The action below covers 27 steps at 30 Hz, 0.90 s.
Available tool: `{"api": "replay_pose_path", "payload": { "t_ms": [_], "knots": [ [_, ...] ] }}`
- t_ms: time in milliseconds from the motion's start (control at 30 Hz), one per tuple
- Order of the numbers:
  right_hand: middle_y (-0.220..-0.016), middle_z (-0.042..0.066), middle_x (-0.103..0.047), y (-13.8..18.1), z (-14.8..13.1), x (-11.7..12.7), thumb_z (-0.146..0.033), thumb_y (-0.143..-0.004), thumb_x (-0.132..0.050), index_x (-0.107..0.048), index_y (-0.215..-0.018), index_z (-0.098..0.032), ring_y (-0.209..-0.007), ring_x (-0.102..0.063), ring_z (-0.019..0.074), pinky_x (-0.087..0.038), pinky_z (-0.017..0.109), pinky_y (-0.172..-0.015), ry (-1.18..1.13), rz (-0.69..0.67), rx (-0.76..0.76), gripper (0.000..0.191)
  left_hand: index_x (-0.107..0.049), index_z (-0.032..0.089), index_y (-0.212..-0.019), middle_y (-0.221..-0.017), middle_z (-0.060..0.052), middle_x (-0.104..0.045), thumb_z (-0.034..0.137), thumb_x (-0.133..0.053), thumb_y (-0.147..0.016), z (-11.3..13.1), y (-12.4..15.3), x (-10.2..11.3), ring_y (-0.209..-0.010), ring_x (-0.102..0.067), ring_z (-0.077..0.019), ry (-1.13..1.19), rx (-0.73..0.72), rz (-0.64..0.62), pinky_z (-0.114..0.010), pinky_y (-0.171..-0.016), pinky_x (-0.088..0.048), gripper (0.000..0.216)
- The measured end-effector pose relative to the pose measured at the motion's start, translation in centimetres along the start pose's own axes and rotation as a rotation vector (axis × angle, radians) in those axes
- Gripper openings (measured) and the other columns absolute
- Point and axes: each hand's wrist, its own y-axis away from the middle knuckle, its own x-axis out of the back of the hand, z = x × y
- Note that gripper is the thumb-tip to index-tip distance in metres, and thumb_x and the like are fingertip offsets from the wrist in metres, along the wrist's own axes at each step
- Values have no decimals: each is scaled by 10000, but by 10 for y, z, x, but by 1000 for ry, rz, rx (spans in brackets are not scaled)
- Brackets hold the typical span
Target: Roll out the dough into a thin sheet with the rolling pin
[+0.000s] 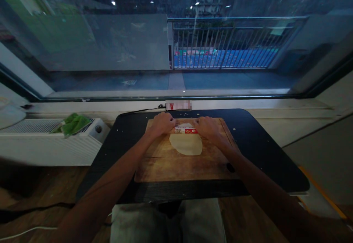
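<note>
A flat, pale, roughly oval sheet of dough (186,146) lies on a wooden cutting board (171,171). Across its far edge sits a short red-and-white printed roller (186,130); whether it is a wrapped rolling pin or some other round thing I cannot tell. My left hand (163,122) is closed at the roller's left end. On the right end, my right hand (206,126) is closed too. Both hands cover the ends, so only the printed middle shows between them.
The board rests on a black table (261,162) dotted with small pale crumbs. A phone-like object (178,106) with a cable stands against the window sill. At the left, a green cloth (74,124) lies on a white radiator (49,143). A large window is ahead.
</note>
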Motion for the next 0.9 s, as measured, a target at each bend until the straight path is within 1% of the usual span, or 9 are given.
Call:
{"api": "replay_pose_path", "payload": {
  "t_ms": [67, 133, 233, 333, 467, 667, 833, 900],
  "knots": [
    [-1194, 252, -853, 1, 1, 1, -445, -1172, -429, -892, -1179, -130, -1139, -832, 345, -596, 376, -989, 6, -4, 17, 560, -907, 182, -1120, -1114, -182, -861, 427, -541, -1064, -1, -2, 0, -1045, -813, -305, 0, 4, -6, -353, -915, -593, 444],
    [-1201, 235, -857, 1, 5, 6, -461, -1177, -418, -892, -1185, -151, -1152, -826, 333, -587, 367, -999, 11, -23, 69, 567, -906, 187, -1125, -1116, -175, -863, 420, -533, -1061, -2, -2, -1, -1041, -815, -305, 10, 5, -15, -361, -918, -597, 444],
    [-1218, 199, -861, -4, 17, 14, -510, -1172, -442, -883, -1229, -188, -1165, -818, 311, -576, 365, -1025, 39, -94, 151, 549, -906, 192, -1123, -1116, -167, -865, 408, -522, -1060, -3, 0, -1, -1039, -818, -306, 19, 2, -19, -367, -918, -600, 445],
    [-1261, 180, -853, -10, 33, 17, -494, -1167, -444, -867, -1282, -208, -1179, -813, 311, -578, 385, -1030, 84, -128, 179, 523, -910, 192, -1120, -1114, -173, -867, 402, -514, -1060, -3, 4, -1, -1042, -823, -310, 19, 8, -17, -367, -916, -602, 452],
    [-1250, 197, -852, -9, 42, 14, -431, -1175, -372, -877, -1257, -184, -1176, -816, 324, -581, 389, -1016, 139, -90, 186, 569, -917, 191, -1116, -1133, -180, -869, 389, -498, -1068, -2, 11, -1, -1067, -825, -304, 13, -9, -12, -347, -924, -597, 466],
    [-1169, 191, -870, 4, 32, 19, -459, -1159, -413, -883, -1242, -171, -1147, -816, 301, -571, 358, -1035, 171, -40, 177, 557, -910, 186, -1165, -1169, -176, -869, 367, -448, -1100, 2, 21, 0, -1101, -818, -286, -18, -65, -25, -349, -991, -582, 500],
    [-1130, 202, -873, 14, 30, 23, -468, -1163, -431, -884, -1256, -167, -1133, -822, 312, -571, 355, -1018, 177, 2, 174, 552, -912, 196, -1166, -1170, -172, -869, 380, -457, -1102, 6, 32, 1, -1085, -823, -293, -47, -38, 14, -349, -957, -586, 495],
    [-1156, 194, -873, 20, 30, 23, -458, -1165, -435, -880, -1278, -177, -1137, -822, 306, -566, 343, -1008, 169, 20, 192, 538, -916, 200, -1152, -1151, -170, -870, 386, -465, -1099, 8, 36, 2, -1073, -824, -297, -51, -30, 35, -351, -950, -584, 491]
  ]
}}
